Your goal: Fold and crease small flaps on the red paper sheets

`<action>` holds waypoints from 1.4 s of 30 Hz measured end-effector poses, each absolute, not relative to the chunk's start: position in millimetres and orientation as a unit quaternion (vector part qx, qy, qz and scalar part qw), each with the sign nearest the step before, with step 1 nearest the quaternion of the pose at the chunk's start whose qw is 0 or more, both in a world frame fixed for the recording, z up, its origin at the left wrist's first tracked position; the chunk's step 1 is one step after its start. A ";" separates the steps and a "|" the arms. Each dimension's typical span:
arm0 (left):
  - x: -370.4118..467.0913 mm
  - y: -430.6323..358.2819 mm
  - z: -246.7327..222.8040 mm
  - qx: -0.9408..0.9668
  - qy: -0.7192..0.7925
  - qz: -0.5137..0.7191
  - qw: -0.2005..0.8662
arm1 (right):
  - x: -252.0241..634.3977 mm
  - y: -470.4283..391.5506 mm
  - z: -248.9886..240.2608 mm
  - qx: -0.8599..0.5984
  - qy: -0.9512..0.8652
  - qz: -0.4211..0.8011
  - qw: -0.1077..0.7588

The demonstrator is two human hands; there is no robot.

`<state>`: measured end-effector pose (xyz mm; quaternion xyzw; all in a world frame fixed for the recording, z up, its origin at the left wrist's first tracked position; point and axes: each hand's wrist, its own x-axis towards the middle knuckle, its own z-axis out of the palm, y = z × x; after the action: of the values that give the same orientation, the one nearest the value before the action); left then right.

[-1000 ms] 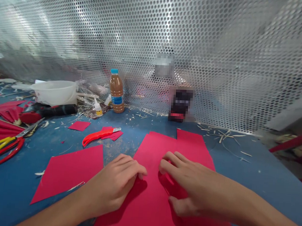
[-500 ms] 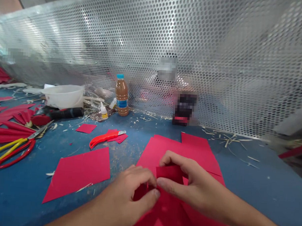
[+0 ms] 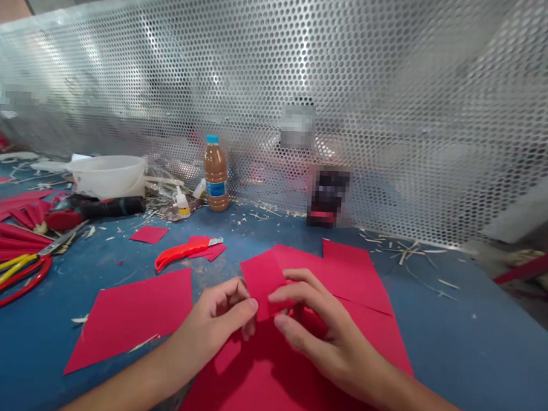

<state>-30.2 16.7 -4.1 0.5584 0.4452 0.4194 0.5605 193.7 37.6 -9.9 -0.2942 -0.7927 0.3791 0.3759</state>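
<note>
A small piece of red paper (image 3: 262, 279) is pinched at its left edge by my left hand (image 3: 221, 315), with the thumb on the near face. My right hand (image 3: 327, 332) is beside the piece's right edge. Its fingers are curled and apart from the thumb, and one fingertip seems to rest on the paper. Beneath both hands lie larger sheets of red paper (image 3: 359, 282), overlapping on the blue table (image 3: 458, 347).
To the left lie a red paper sheet (image 3: 135, 314), a red-handled cutter (image 3: 181, 254) and scissors (image 3: 21, 273). Farther back stand a white tub (image 3: 109, 177), a small glue bottle (image 3: 181, 202), a brown drink bottle (image 3: 216, 179) and a perforated metal panel (image 3: 396, 114).
The small paper piece has turned and now shows its flat face, raised between the hands. My left hand has shifted left and holds its edge; my right fingers have loosened.
</note>
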 end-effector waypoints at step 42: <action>-26.4 3.1 -3.5 0.653 0.480 0.360 0.463 | 179.1 28.5 2.0 -0.375 -0.679 0.543 0.321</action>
<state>-26.4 3.1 -3.5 0.6526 0.4799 0.3598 0.4629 179.1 28.5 2.0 -0.3748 -0.6792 0.5433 0.3210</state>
